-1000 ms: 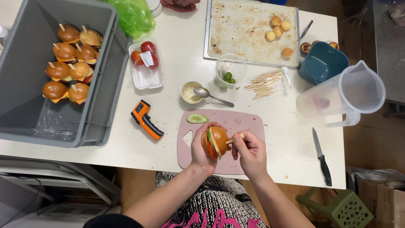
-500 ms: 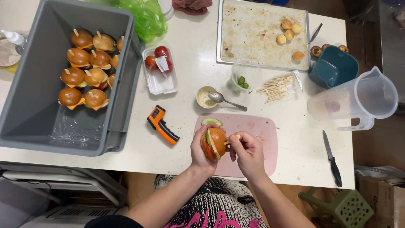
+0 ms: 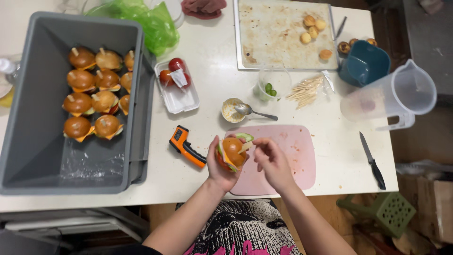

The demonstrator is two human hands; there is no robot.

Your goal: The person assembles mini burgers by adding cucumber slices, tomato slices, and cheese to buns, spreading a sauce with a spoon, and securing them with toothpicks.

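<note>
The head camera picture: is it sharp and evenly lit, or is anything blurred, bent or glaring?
Head view: even, soft light on the white table, faint shadows, no harsh glare. The left hand holding the small burger looks sharp; the right hand is slightly soft. Table edges bow a little, wide-lens distortion.

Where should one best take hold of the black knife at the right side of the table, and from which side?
Grip the knife by its black handle, the end nearer the table edge, coming from above. It lies flat with the blade pointing away, and bare table surrounds it.
</note>
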